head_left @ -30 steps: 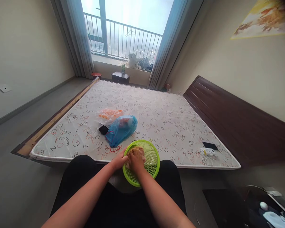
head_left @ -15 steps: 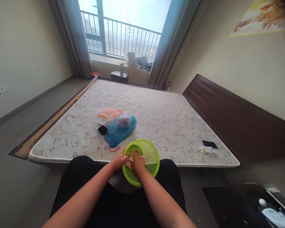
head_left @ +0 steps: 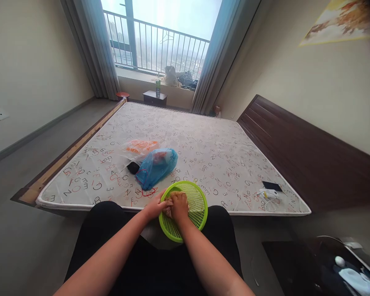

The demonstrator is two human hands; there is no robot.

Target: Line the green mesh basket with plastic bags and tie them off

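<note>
At the near edge of the mattress (head_left: 203, 144), a green mesh basket (head_left: 197, 203) sits tilted over the person's lap. Both hands meet inside its left portion. Right hand (head_left: 179, 204) is curled, fingers pressed together around a small pale item that is mostly hidden. Left hand (head_left: 156, 206) lies at the rim, fingers closed against the same item. Just beyond, a blue plastic bag (head_left: 156, 166) lies beside an orange-printed bag (head_left: 140, 147). Far right, a dark phone (head_left: 271, 186) rests near white cables.
</note>
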